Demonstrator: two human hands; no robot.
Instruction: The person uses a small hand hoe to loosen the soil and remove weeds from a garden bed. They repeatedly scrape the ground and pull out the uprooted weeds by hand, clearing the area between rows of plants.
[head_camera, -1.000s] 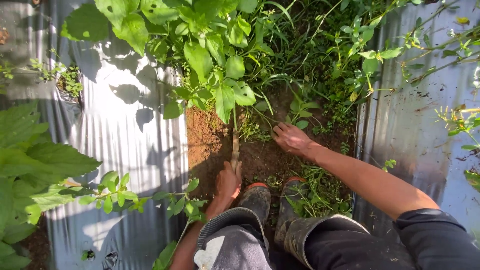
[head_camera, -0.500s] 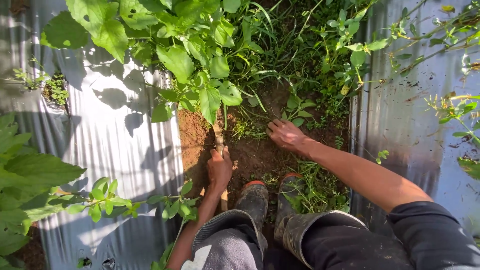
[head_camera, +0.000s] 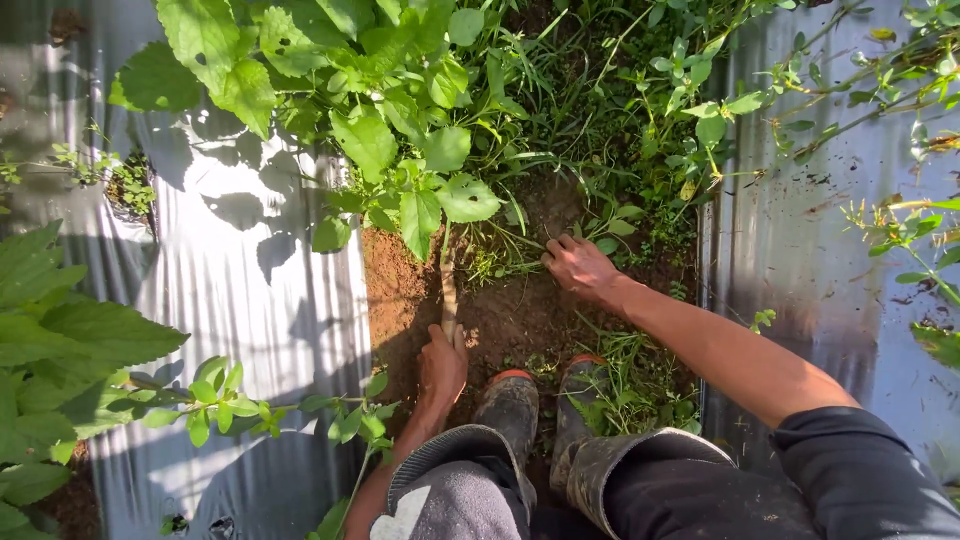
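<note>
I crouch over a strip of bare reddish-brown soil (head_camera: 520, 320) between two sheets of silver plastic mulch. My left hand (head_camera: 442, 365) is closed around the wooden handle of a hand tool (head_camera: 449, 290) that points away from me; its working end is hidden under green leaves. My right hand (head_camera: 580, 265) rests on the soil at the edge of the grass and weeds (head_camera: 500, 262), fingers curled into them. Both my muddy rubber boots (head_camera: 512, 405) stand on the soil just below the hands.
Silver plastic mulch covers the ground on the left (head_camera: 250, 300) and right (head_camera: 800, 270). A large-leaved plant (head_camera: 380, 130) overhangs the soil from above. More leafy plants (head_camera: 60, 340) stand at the left edge, and thin stems (head_camera: 900, 220) at the right.
My left hand has pushed the tool forward under the leaves. My right hand stays at the weeds, shifted slightly. The camera has tilted a little.
</note>
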